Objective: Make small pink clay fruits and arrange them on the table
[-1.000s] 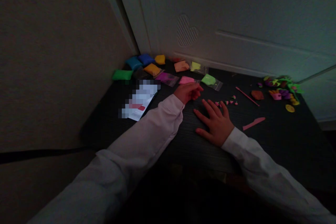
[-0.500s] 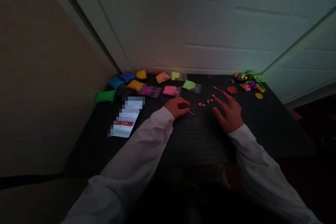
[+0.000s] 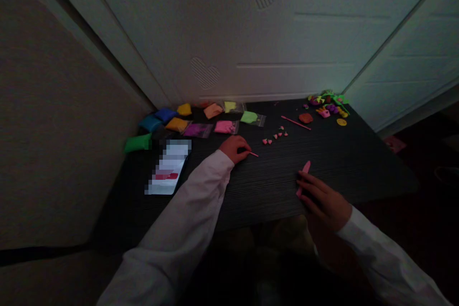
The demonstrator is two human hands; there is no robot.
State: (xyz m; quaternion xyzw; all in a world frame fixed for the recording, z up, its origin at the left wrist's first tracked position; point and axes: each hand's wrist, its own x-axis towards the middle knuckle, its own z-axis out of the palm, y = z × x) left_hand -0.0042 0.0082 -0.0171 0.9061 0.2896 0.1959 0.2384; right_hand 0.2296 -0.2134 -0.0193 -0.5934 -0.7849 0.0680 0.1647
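Observation:
My left hand [image 3: 234, 149] rests on the dark table with its fingers closed in a pinch. A thin pink stick [image 3: 254, 154] pokes out from its fingertips; the rest of the stick is hidden by the hand. Near the front edge, my right hand [image 3: 324, 201] has its fingers on a flat pink clay knife [image 3: 306, 167], whose rounded end points away from me. Between and beyond the hands lies a loose row of several small pink clay pieces [image 3: 270, 142] with pale tops. Behind them is a longer pink modelling tool [image 3: 296, 123], beside a flat red clay lump [image 3: 306, 118].
Several bags of coloured clay line the back left, including a pink bag [image 3: 225, 127] and a green bag [image 3: 138, 143]. A lit phone [image 3: 168, 167] lies at left. Colourful clay figures [image 3: 332, 105] and a yellow disc [image 3: 342, 122] sit back right. A white panelled door [image 3: 222, 33] rises behind.
My right hand has moved from beside the small pink pieces toward the front right, onto the pink knife. My left hand stays nearly in place with the stick. The view has shifted slightly.

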